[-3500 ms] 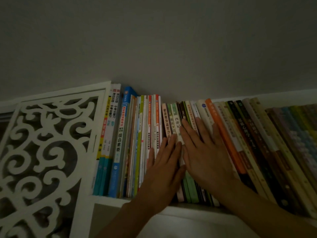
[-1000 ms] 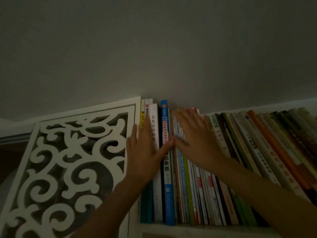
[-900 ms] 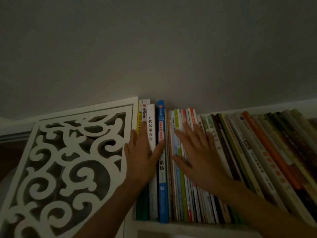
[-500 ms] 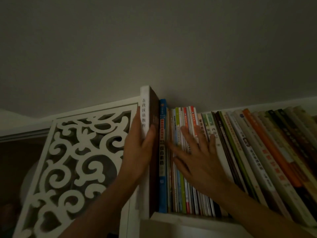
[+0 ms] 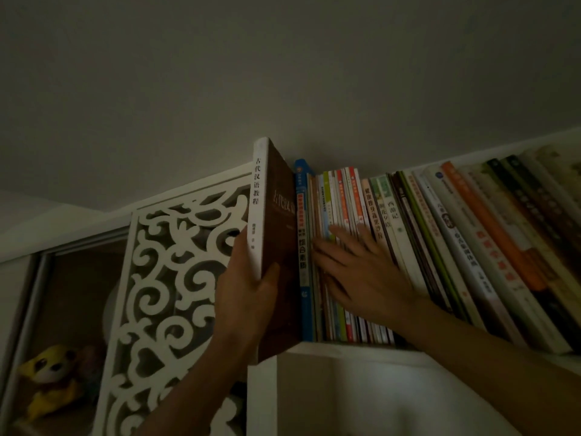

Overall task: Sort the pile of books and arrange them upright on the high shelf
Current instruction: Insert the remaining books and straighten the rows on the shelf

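The white-spined book [image 5: 276, 234], flush in the row a second ago, is now standing proud of it, drawn out past the shelf edge [image 5: 345, 349] with its brown cover showing. The left hand [image 5: 248, 297] is gripping it low down, thumb curled across the cover and fingers hidden behind the spine. It is sitting at the far left end of the row, just beside the blue book [image 5: 303, 247]. The right hand [image 5: 358, 272] is lying flat and open, fingers spread, pressing on the thin spines [image 5: 342, 199] to its right.

The grip is low on a tall book, so its top is likely to tip outward. With the gap opening, the row is leaning left already and may slump once the right hand lifts. The fretwork panel [image 5: 176, 278] is standing close on the left, liable to be knocked.
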